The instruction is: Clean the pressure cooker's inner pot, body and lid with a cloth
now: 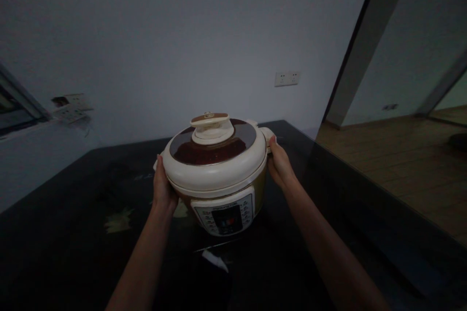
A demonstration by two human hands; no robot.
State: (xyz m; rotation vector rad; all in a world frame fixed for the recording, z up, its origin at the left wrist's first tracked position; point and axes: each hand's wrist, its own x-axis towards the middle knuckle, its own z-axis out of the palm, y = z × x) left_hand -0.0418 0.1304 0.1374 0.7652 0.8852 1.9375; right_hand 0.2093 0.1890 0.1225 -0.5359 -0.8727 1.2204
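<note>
An electric pressure cooker (215,182) with a cream rim, a dark glossy lid top and a gold-brown body is in the middle of the view, slightly tilted. Its control panel (226,214) faces me, and the lid carries a cream and brown knob (210,126). On the left side my left hand (164,187) is closed around the cooker's edge by its side handle. My right hand (280,161) grips the cream handle (268,137) on the right, thumb on top. The fingers under both sides are partly hidden. Whether the base touches the table I cannot tell.
The cooker is over a dark glossy table (120,262) against a pale wall (182,48). A wall socket (287,78) is behind it, and damaged sockets (73,107) are at left. A small white object (215,260) lies in front. Wooden floor (394,165) extends at right.
</note>
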